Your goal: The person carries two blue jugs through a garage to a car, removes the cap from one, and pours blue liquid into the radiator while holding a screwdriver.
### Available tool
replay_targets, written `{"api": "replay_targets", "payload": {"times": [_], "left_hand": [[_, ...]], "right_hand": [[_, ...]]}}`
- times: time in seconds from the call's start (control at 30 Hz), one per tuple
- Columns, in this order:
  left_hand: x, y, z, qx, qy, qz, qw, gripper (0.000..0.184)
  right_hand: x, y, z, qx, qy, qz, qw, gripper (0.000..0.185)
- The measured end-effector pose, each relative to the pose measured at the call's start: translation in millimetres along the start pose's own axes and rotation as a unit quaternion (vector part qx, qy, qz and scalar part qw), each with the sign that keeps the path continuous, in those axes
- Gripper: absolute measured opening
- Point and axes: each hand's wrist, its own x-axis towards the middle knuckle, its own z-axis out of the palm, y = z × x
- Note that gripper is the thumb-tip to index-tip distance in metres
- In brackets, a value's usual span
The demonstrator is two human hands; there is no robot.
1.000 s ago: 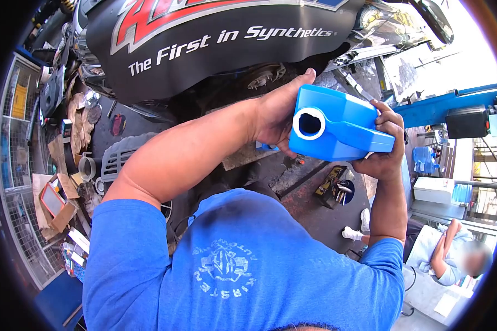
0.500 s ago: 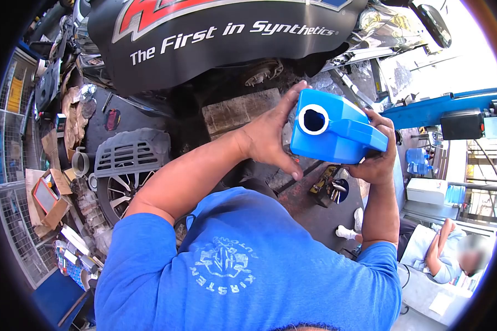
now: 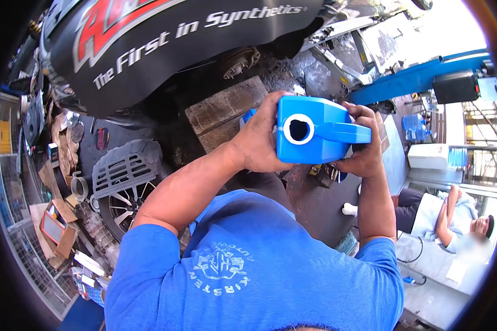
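Observation:
A blue plastic jug [image 3: 337,116] with a moulded handle is held in front of my chest. Its open mouth, ringed in white, faces up toward me, and the inside looks dark. My left hand [image 3: 260,135] is closed against the left side of the jug, thumb low and fingers partly hidden. A small blue piece [image 3: 248,116] shows beside those fingers; I cannot make out what it is. On the opposite side my right hand [image 3: 363,140] grips the jug's handle end, fingers above and thumb below.
A car with a black printed fender cover [image 3: 193,49] stands ahead. A wooden block [image 3: 226,113] lies on the floor, with a wheel [image 3: 124,207] to the left. A tool holder [image 3: 323,175] is beneath the jug. Another person [image 3: 436,215] sits at right, arms folded.
My left hand, spread apart from the jug before, has closed on its left side. The jug has shifted slightly left in view, and my view has turned a little.

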Motion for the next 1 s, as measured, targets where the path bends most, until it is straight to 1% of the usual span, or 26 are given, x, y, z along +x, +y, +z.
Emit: {"api": "replay_targets", "payload": {"times": [0.07,0.13,0.17,0.2,0.23,0.27,0.3,0.33,0.37,0.4,0.43,0.47,0.53,0.57,0.6,0.63,0.67,0.7,0.73,0.77,0.87,0.9,0.93,0.97,1.0], "left_hand": [[8.3,-7.2,10.3,0.029,0.016,0.024,0.999,0.114],[18.6,-16.6,22.2,0.046,0.009,0.036,0.998,0.111],[24.8,-27.9,27.8,0.069,0.011,0.048,0.996,0.108],[32.7,-38.9,32.5,0.060,0.007,0.051,0.997,0.102],[40.8,-50.3,37.6,0.051,0.004,0.055,0.997,0.097],[43.1,-56.6,44.6,0.031,-0.009,0.032,0.999,0.091],[44.9,-62.7,52.0,0.012,-0.021,0.009,1.000,0.085],[40.4,-67.5,57.4,0.013,-0.039,-0.026,0.999,0.080],[36.0,-75.7,62.4,0.001,-0.015,-0.062,0.998,0.080],[38.8,-82.1,72.5,0.002,0.014,-0.088,0.996,0.074],[41.3,-88.4,82.5,0.001,0.043,-0.114,0.993,0.069],[49.3,-94.0,93.5,0.010,0.078,-0.126,0.989,0.060],[41.3,-119.7,91.6,0.069,0.100,-0.138,0.983,0.063],[30.3,-140.8,86.3,0.099,0.097,-0.123,0.983,0.067],[22.1,-156.5,80.2,0.098,0.107,-0.116,0.983,0.071],[13.8,-172.2,74.0,0.097,0.116,-0.108,0.982,0.074],[24.9,-180.9,83.9,0.067,0.132,-0.123,0.981,0.076],[35.8,-189.4,93.6,0.035,0.150,-0.137,0.979,0.077],[46.7,-197.8,103.3,0.004,0.168,-0.149,0.974,0.079],[51.8,-204.9,108.8,-0.003,0.186,-0.148,0.971,0.079],[62.4,-222.1,118.9,0.048,0.199,-0.149,0.967,0.077],[62.9,-225.1,119.0,0.079,0.199,-0.151,0.965,0.076],[61.9,-229.2,120.3,0.105,0.199,-0.155,0.962,0.076],[61.0,-234.0,120.7,0.126,0.192,-0.161,0.960,0.075],[56.4,-236.0,121.3,0.144,0.185,-0.169,0.957,0.074]], "right_hand": [[-9.0,14.4,-9.5,-0.008,0.001,0.035,0.999,0.088],[-12.3,24.5,-27.9,-0.030,-0.036,0.048,0.998,0.108],[-20.3,34.5,-37.4,-0.004,-0.011,0.079,0.997,0.109],[-30.4,47.0,-50.5,0.018,0.018,0.112,0.993,0.110],[-46.3,66.6,-65.7,0.054,0.075,0.151,0.984,0.105],[-66.6,90.6,-83.2,0.089,0.132,0.185,0.970,0.100],[-86.5,115.0,-102.4,0.106,0.191,0.228,0.949,0.089],[-113.5,149.6,-119.1,0.130,0.279,0.260,0.915,0.078],[-144.3,183.7,-134.0,0.130,0.343,0.307,0.878,0.068],[-178.2,216.8,-144.3,0.132,0.401,0.352,0.835,0.057],[-216.7,253.6,-149.2,0.054,0.425,0.413,0.804,0.046],[-257.0,289.4,-149.7,-0.023,0.439,0.469,0.766,0.037],[-338.6,346.1,-132.3,-0.028,0.419,0.597,0.684,0.034],[-377.7,373.9,-116.4,-0.058,0.399,0.647,0.647,0.032],[-416.2,402.9,-97.3,-0.087,0.377,0.692,0.610,0.032],[-464.2,437.4,-73.5,-0.074,0.361,0.730,0.576,0.031],[-499.1,465.6,-56.5,-0.061,0.345,0.764,0.541,0.031],[-517.0,503.0,-43.9,-0.048,0.350,0.790,0.501,0.031],[-524.4,514.6,-25.0,-0.035,0.353,0.814,0.460,0.031],[-486.4,508.0,-34.2,0.004,0.361,0.841,0.403,0.032],[-519.6,579.8,-7.0,-0.023,0.368,0.836,0.406,0.033],[-481.1,570.4,-24.2,0.029,0.337,0.871,0.357,0.035],[-488.1,585.3,-20.9,0.040,0.332,0.879,0.341,0.048],[-490.7,594.3,-16.4,0.047,0.350,0.867,0.351,0.044],[-504.6,611.9,-9.4,0.106,0.376,0.859,0.331,0.037]]}}
